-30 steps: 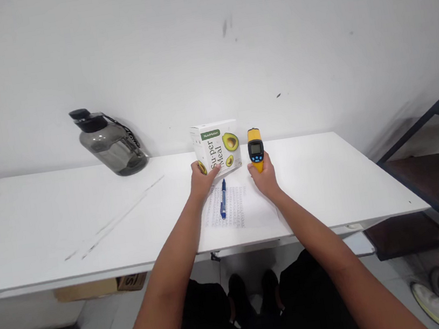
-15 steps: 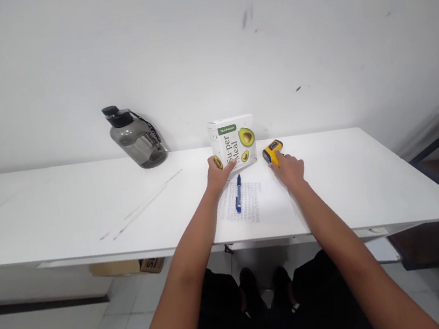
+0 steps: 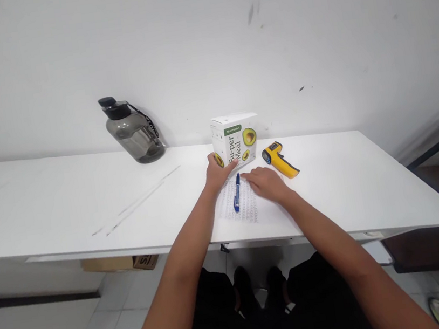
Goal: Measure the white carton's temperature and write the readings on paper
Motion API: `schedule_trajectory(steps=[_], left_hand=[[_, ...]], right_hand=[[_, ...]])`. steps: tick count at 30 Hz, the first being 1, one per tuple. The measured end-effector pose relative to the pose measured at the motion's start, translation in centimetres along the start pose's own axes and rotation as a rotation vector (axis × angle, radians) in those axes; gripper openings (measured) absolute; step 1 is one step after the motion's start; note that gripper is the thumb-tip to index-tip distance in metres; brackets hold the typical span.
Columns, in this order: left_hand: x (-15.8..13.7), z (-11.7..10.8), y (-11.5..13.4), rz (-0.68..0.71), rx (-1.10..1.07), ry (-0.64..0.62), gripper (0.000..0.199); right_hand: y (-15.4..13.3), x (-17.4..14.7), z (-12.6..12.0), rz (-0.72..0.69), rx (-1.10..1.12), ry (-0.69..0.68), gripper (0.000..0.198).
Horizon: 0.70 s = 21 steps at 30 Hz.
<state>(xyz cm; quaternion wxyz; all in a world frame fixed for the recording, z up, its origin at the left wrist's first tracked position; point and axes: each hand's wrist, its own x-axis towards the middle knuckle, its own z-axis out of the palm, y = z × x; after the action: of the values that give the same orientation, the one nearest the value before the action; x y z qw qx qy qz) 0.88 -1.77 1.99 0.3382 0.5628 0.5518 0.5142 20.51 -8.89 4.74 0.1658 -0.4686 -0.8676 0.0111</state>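
Note:
A white box [image 3: 245, 138] with avocado pictures and "Su-per Meal" lettering stands upright near the wall. My left hand [image 3: 219, 171] grips its lower left side, thumb across the front. Just to the right, my right hand [image 3: 263, 181] is over a paper sheet [image 3: 267, 213], holding nothing, with the index finger reaching to the upper end of a blue pen [image 3: 237, 194]. That pen lies on the printed part of the sheet. Beyond my right hand, a yellow infrared thermometer gun [image 3: 282, 164] rests on its side on the table.
A grey transparent bottle [image 3: 136, 135] with a black lid stands left of the box, close to the wall [image 3: 186, 44]. The white table [image 3: 61, 203] runs along that wall. Under it, a cardboard box [image 3: 109, 264] shows at the left.
My right hand has let go of the thermometer gun and moved left to the pen. The gun now lies on the table. My left hand still holds the box, which is turned slightly.

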Motion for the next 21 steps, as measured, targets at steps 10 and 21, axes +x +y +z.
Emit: schedule_trajectory(steps=[10, 21], left_hand=[[0.2, -0.2, 0.4, -0.007, 0.081, -0.068, 0.079], [-0.3, 0.9, 1.1, 0.067, 0.442, 0.024, 0.071]], right_hand=[[-2.1, 0.3, 0.9, -0.161, -0.047, -0.112, 0.039], [-1.0, -4.8, -0.5, 0.480, 0.851, 0.368, 0.031]])
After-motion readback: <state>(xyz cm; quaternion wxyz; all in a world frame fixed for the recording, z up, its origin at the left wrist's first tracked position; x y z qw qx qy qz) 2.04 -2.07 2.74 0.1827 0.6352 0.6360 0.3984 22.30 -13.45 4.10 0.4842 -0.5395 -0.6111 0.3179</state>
